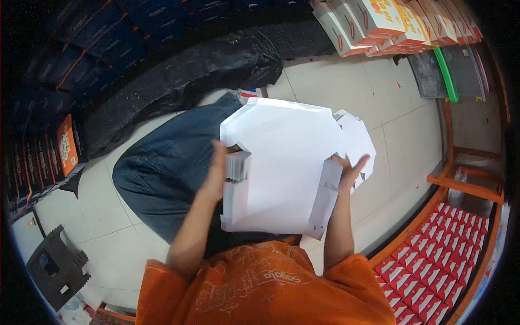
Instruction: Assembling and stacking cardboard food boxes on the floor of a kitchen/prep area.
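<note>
A white cardboard box blank (281,157) with cut corners and folded side flaps lies across my lap, in front of my orange shirt. My left hand (216,172) grips its left edge, where several layered edges show beside a cut-out. On the opposite side my right hand (351,172) holds the right flap, thumb raised and its other fingers partly hidden behind the cardboard. More white cut cardboard (364,142) shows beyond the right hand, partly covered by the blank; whether it lies apart on the floor I cannot tell.
Dark trousers (162,162) cover my bent leg on the tiled floor (390,119). Black sheeting (195,76) runs below stacked dark boxes. White-and-orange boxes (379,24) are piled at the far right; red-and-white packs (433,260) fill a wooden rack nearer. A dark plastic piece (57,265) is at left.
</note>
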{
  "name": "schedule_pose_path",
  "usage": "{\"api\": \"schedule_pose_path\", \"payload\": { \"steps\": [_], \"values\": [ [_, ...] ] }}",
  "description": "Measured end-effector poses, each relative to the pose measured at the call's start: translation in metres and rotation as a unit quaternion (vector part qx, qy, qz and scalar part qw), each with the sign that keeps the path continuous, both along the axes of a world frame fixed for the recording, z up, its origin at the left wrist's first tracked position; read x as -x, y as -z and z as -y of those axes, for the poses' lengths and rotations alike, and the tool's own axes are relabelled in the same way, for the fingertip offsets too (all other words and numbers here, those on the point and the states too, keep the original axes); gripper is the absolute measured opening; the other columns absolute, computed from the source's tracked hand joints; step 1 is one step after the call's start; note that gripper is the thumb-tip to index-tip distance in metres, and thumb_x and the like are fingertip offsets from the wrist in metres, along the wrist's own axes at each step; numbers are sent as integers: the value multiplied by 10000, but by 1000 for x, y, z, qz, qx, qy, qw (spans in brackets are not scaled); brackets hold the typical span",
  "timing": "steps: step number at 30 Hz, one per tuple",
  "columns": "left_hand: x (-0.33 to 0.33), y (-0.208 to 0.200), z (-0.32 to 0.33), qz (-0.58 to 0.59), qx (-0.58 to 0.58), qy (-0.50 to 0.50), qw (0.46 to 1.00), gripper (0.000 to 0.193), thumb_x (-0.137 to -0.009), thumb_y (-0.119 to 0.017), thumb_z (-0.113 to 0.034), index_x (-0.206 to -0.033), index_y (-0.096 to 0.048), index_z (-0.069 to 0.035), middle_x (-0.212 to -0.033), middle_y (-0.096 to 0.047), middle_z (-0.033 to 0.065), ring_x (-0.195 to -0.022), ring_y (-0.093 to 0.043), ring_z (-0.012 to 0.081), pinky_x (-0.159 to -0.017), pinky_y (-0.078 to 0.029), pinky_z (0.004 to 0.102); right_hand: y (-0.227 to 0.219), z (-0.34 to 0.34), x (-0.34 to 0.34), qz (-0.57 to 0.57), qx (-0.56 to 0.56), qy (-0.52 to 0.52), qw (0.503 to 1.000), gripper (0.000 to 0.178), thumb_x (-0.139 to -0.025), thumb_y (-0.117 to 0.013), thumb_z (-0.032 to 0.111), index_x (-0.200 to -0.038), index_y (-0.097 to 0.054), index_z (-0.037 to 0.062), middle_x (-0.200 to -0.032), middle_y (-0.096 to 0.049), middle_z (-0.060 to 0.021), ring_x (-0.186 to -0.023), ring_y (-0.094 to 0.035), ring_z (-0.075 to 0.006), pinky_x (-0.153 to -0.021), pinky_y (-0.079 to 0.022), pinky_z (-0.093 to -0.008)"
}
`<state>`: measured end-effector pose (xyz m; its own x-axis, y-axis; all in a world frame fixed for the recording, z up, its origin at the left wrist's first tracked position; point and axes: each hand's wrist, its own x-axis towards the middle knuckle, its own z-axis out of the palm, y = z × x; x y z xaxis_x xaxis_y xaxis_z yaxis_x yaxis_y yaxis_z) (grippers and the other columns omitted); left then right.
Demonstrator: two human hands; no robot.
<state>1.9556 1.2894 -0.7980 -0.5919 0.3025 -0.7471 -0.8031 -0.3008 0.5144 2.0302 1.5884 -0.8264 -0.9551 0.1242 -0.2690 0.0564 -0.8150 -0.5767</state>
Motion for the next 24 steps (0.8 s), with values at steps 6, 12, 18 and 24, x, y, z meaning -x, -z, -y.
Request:
{"api": "schedule_pose_path", "payload": {
  "steps": [6, 12, 18, 24],
  "values": [
    [49, 18, 7, -68, 72, 53, 994, 623, -884, -631, -466, -1245, -520, 29, -1087, -614, 110, -981, -589, 172, -796, -509, 312, -33, -4, 69, 77, -438, -116, 888, 877, -814, -475, 716, -1357, -469, 27, -1305, -532, -151, -1134, -552, -254, -952, -444, -391],
    [46, 17, 21, 13, -29, -26, 999, 479, -906, -621, -322, -1215, -535, 33, -1097, -617, 87, -982, -601, 191, -867, -491, 338, -48, 114, 105, 217, -802, -14, 557, 1032, -747, -674, 612, -1410, -264, -65, -1213, -499, -286, -1046, -574, -406, -844, -494, -434],
    [42, -10, 15, -27, -41, -27, 998, 396, -828, -583, -198, -1155, -572, 24, -1042, -629, 128, -944, -620, 232, -851, -497, 342, -53, 95, 101, 201, -725, -62, 656, 934, -878, -574, 518, -1448, -122, -67, -1334, -361, -348, -1196, -466, -412, -1002, -379, -440],
    [46, -26, -24, -142, 220, 65, 963, 597, -822, -530, -142, -1357, -396, 87, -1154, -599, 221, -1043, -589, 293, -944, -438, 319, -102, 74, 62, 95, -472, -83, 873, 1047, -763, -146, 867, -1511, -100, 136, -1470, -243, -272, -1363, -271, -355, -1133, -172, -424]
  ]
}}
